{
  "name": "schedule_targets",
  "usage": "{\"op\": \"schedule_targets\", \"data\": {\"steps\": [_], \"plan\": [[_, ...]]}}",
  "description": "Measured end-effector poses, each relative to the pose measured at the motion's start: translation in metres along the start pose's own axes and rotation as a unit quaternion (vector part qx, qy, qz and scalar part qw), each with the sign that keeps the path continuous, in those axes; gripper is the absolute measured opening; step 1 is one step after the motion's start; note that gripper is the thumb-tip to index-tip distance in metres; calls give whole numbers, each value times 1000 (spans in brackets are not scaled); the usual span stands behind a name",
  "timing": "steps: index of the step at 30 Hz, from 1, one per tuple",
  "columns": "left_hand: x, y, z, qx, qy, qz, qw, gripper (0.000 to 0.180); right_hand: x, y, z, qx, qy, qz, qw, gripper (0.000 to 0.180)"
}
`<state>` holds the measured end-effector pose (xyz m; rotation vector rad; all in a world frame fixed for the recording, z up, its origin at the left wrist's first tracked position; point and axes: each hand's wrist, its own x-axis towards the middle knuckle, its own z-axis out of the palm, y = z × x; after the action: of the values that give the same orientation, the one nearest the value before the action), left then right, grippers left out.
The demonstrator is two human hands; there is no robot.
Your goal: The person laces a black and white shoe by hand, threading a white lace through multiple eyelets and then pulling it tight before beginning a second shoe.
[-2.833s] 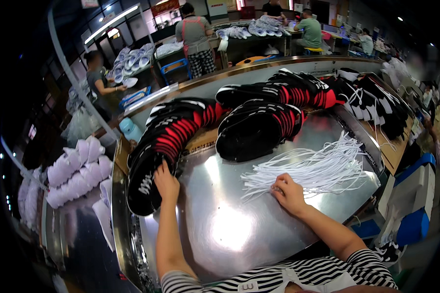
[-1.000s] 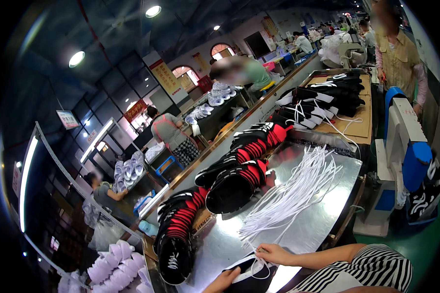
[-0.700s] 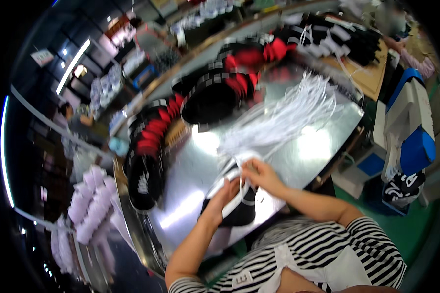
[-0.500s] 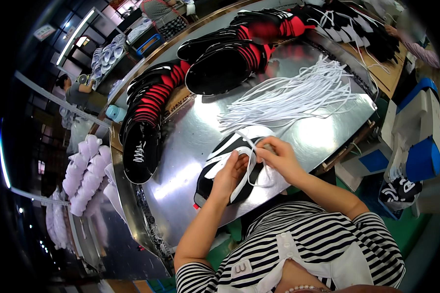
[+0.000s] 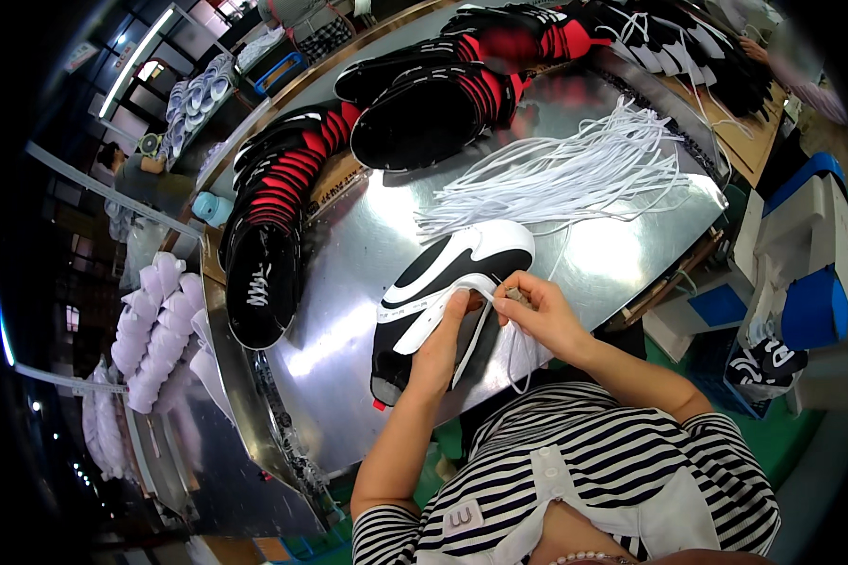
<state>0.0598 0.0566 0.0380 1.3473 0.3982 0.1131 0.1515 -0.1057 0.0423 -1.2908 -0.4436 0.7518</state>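
— Now has left hand (image 5: 440,348) off the stacked uppers (image 5: 278,193), right hand (image 5: 542,315) off the lace bundle (image 5: 565,179). Holding what?
— Clamps a black-and-white shoe upper (image 5: 438,281) under left thumb; pinches a white lace (image 5: 512,365) in right fingertips.

a light-blue bottle (image 5: 212,208) and pale lilac stacked pieces (image 5: 155,330) sit at left, a grey-and-blue machine (image 5: 813,306) at right.
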Motion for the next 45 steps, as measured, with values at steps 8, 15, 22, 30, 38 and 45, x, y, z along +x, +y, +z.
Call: {"op": "schedule_targets", "data": {"steps": [8, 15, 22, 30, 38, 45], "plan": [[-7, 4, 4, 9, 54, -5, 999, 32, -5, 16, -5, -189, 8, -61, 980, 17], [-7, 15, 19, -14, 102, 0, 995, 19, -10, -14, -3, -290, 38, -200, 935, 17], [-5, 16, 21, 30, 108, 22, 993, 22, 3, -19, -7, -330, 18, -192, 924, 15], [-4, 19, 19, 27, 102, 7, 994, 25, 13, -24, -8, -398, 18, -209, 893, 15], [2, -11, 15, 434, 73, 291, 849, 31, 15, -41, -1, -472, -4, -144, 870, 29], [-5, -42, 20, 385, 72, 228, 892, 31, 9, -33, 3, -464, -22, -104, 879, 29]]}}
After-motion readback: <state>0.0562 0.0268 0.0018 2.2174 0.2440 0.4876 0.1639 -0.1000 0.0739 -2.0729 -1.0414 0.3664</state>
